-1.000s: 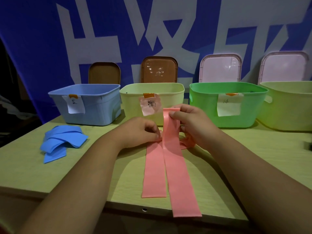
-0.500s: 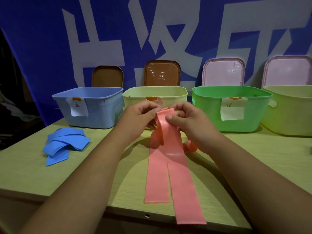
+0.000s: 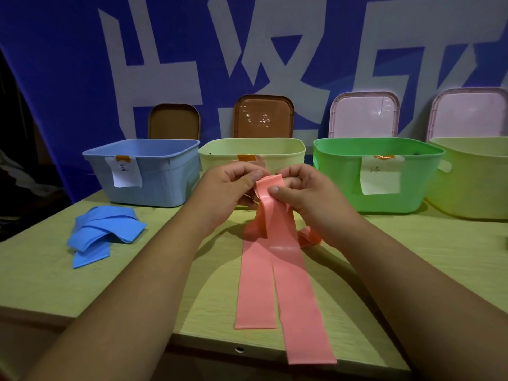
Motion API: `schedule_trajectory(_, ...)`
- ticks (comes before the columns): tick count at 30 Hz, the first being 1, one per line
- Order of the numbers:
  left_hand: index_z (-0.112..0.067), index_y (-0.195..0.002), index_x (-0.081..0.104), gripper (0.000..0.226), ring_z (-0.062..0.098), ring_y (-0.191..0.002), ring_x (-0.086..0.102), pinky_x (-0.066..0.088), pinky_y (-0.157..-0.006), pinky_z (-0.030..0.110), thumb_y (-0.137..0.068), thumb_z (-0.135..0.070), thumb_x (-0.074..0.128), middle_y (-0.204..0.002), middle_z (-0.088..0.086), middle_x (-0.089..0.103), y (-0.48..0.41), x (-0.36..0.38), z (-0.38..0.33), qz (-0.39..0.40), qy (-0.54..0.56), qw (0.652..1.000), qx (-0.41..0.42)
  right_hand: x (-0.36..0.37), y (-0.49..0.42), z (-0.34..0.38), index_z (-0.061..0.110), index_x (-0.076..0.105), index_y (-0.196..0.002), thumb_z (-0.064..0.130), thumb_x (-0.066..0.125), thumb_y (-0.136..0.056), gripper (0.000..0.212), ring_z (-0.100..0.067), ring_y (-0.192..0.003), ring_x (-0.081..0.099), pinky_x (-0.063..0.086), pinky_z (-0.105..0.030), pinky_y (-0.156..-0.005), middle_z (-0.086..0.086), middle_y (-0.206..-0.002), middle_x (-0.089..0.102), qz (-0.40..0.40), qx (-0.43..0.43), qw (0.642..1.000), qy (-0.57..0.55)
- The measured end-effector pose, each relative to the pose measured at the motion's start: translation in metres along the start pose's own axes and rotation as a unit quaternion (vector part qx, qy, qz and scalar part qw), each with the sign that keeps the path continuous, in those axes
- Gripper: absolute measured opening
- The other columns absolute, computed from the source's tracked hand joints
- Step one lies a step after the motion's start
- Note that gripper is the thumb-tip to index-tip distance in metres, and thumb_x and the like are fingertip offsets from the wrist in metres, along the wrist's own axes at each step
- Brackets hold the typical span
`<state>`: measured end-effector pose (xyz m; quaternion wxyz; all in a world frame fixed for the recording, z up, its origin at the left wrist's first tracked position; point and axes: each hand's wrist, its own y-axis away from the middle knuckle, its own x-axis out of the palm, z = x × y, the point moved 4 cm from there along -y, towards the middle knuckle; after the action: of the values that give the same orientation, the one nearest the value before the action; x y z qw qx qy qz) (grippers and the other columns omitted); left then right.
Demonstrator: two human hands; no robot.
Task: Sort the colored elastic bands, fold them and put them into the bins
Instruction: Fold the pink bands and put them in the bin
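A long pink elastic band [image 3: 277, 265] hangs doubled from both my hands, its two tails trailing over the table toward the front edge. My left hand [image 3: 229, 188] pinches the fold at the top from the left. My right hand [image 3: 305, 192] pinches it from the right, thumb on the front. Behind them stand a blue bin [image 3: 165, 185], a pale yellow bin [image 3: 286, 152], a green bin [image 3: 406, 199] and a yellow-green bin [image 3: 475, 185]. Another bit of pink-orange band [image 3: 310, 236] lies under my right wrist.
A heap of blue elastic bands [image 3: 101, 235] lies on the green table [image 3: 41, 270] at the left. Brown lids [image 3: 264, 116] and pink lids [image 3: 364, 115] lean against the blue banner behind the bins. The table's front edge is close under the band's tails.
Both hands rose from the table with the top of the pink band, up to the level of the yellow bin's front. The band's tails slid slightly away from the table edge.
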<state>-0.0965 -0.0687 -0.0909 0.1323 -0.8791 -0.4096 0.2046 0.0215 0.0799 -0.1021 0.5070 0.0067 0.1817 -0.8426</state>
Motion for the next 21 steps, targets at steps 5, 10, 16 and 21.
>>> schedule_trajectory(5, -0.022, -0.112, 0.083, 0.020, 0.024, -0.090, 0.077, 0.066, -0.074, 0.038, -0.107, -0.017, 0.065, -0.103, 0.002, 0.080, 0.0005, -0.0005, -0.0008, 0.001, -0.013, 1.000, 0.008, -0.0010, -0.0003, -0.0007, 0.022, 0.067, -0.121, 0.022, 0.080, -0.096, 0.027, -0.018, -0.085, 0.076, 0.062, -0.045, -0.087, -0.003, -0.094, 0.079, -0.006, 0.004, 1.000, 0.009)
schedule_trajectory(10, -0.025, -0.113, 0.084, 0.020, 0.027, -0.093, 0.078, 0.067, -0.075, 0.041, -0.106, -0.017, 0.067, -0.103, 0.003, 0.080, 0.0006, -0.0009, -0.0008, -0.001, -0.007, 1.000, 0.007, -0.0015, -0.0001, 0.0002, 0.023, 0.067, -0.122, 0.020, 0.078, -0.097, 0.027, -0.024, -0.092, 0.078, 0.063, -0.047, -0.091, -0.006, -0.097, 0.079, -0.008, 0.006, 1.000, 0.002)
schedule_trajectory(16, -0.020, -0.120, 0.080, 0.021, 0.027, -0.092, 0.080, 0.068, -0.068, 0.035, -0.104, -0.014, 0.069, -0.107, 0.005, 0.081, 0.0010, -0.0024, -0.0019, -0.014, 0.030, 0.999, -0.011, -0.0041, 0.0001, 0.0013, 0.021, 0.067, -0.122, 0.020, 0.078, -0.097, 0.028, -0.024, -0.090, 0.077, 0.062, -0.055, -0.096, -0.001, -0.090, 0.078, -0.006, 0.000, 1.000, -0.005)
schedule_trajectory(21, -0.018, -0.115, 0.081, 0.017, 0.025, -0.087, 0.080, 0.066, -0.065, 0.032, -0.103, -0.013, 0.070, -0.102, 0.006, 0.081, 0.0019, -0.0017, -0.0016, -0.017, 0.044, 0.999, -0.022, -0.0041, -0.0005, 0.0016, 0.018, 0.064, -0.124, 0.017, 0.078, -0.097, 0.031, -0.023, -0.086, 0.075, 0.060, -0.058, -0.096, -0.001, -0.088, 0.077, 0.011, -0.005, 1.000, -0.017)
